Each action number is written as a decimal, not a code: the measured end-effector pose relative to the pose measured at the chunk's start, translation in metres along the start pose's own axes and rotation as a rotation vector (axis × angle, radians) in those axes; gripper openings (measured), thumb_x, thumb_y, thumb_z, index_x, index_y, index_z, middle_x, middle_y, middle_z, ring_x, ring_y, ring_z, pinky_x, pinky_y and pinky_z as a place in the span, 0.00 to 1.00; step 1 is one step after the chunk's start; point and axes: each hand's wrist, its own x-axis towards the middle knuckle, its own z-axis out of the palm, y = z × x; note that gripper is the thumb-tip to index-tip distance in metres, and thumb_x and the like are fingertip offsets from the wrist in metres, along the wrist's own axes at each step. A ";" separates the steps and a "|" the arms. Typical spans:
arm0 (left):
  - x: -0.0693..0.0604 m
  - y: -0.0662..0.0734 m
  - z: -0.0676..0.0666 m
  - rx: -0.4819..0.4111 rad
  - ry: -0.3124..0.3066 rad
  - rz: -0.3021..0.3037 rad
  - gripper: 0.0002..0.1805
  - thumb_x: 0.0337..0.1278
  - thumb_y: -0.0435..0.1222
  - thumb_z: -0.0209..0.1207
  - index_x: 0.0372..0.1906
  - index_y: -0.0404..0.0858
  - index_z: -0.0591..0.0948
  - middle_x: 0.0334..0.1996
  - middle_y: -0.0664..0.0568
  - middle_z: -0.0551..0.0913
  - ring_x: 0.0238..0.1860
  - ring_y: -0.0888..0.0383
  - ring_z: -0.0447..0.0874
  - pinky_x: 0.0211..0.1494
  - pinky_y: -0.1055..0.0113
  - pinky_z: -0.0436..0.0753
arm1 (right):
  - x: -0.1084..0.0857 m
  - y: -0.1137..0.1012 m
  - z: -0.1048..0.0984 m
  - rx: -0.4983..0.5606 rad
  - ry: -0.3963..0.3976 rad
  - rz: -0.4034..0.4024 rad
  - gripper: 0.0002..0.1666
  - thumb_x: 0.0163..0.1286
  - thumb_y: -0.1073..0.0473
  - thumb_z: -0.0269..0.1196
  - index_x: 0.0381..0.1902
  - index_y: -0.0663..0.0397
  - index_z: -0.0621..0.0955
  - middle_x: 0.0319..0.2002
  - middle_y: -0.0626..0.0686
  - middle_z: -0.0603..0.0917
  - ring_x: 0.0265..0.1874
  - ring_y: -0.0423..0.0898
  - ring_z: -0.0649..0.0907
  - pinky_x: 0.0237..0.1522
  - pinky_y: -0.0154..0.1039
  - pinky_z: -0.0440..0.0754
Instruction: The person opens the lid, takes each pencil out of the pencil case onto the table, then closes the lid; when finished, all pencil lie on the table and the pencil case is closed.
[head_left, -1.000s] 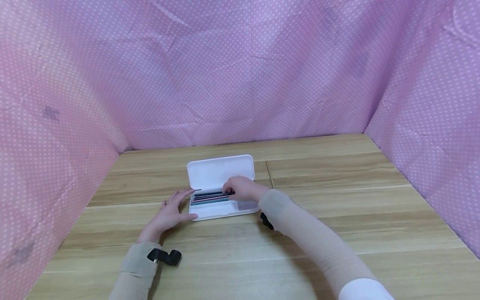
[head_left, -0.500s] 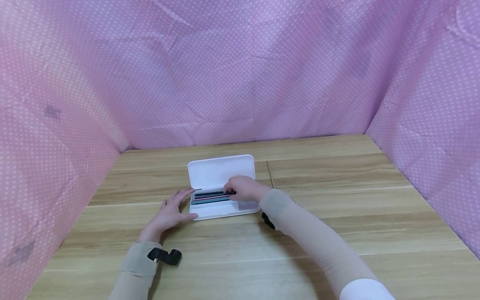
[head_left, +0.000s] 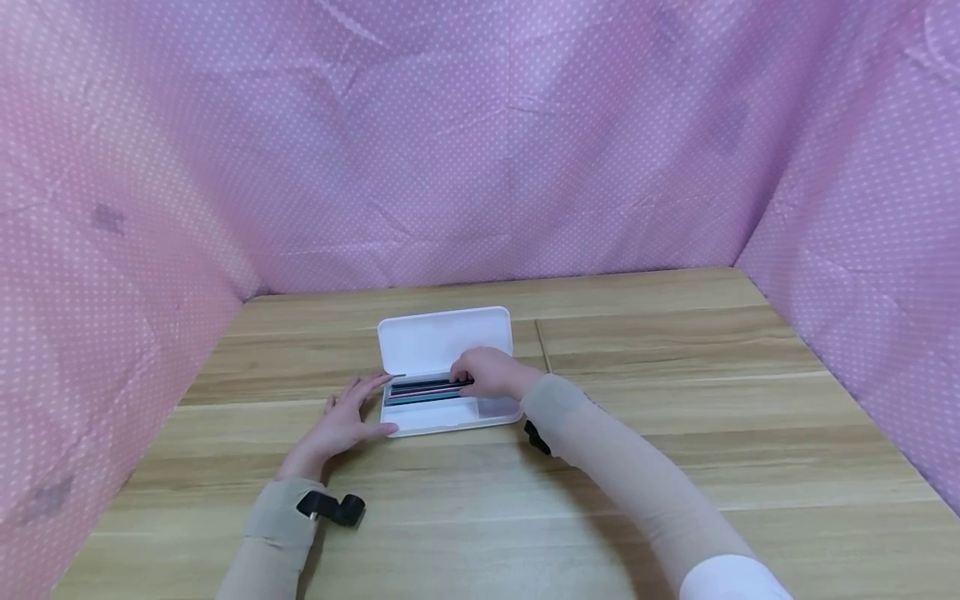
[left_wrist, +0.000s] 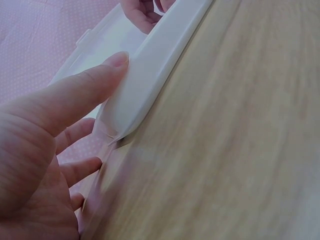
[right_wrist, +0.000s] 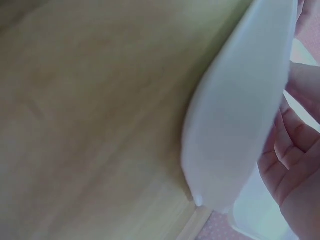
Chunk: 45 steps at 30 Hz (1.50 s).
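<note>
In the head view a white pencil case (head_left: 427, 422) lies open on the table, its lid (head_left: 427, 342) tipped back. Several thin pencils (head_left: 423, 398), dark, pink and teal, lie side by side in it. My left hand (head_left: 341, 429) spreads at the case's left end; the thumb touches the front corner and the forefinger reaches the back corner. In the left wrist view that thumb rests on the case's rim (left_wrist: 155, 65). My right hand (head_left: 491, 373) reaches into the case with curled fingers, pinching a dark pencil near its right end. The case wall (right_wrist: 235, 110) hides its fingertips in the right wrist view.
A wooden table (head_left: 465, 517) spreads around the case. A thin brown strip (head_left: 543, 346) runs along the tabletop right of the lid. Pink dotted cloth (head_left: 480, 167) hangs behind and at both sides. The case has a small compartment (head_left: 497, 408) at its right front.
Both hands keep their places at the pencil case. The view has shifted very slightly; nothing has visibly been lifted or let go.
</note>
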 end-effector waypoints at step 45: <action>-0.002 0.003 -0.001 -0.016 -0.014 -0.011 0.47 0.45 0.50 0.69 0.71 0.48 0.60 0.74 0.41 0.53 0.74 0.36 0.30 0.66 0.33 0.25 | -0.004 -0.003 -0.007 0.240 0.106 0.074 0.08 0.60 0.65 0.66 0.38 0.56 0.87 0.34 0.50 0.87 0.33 0.39 0.80 0.44 0.34 0.79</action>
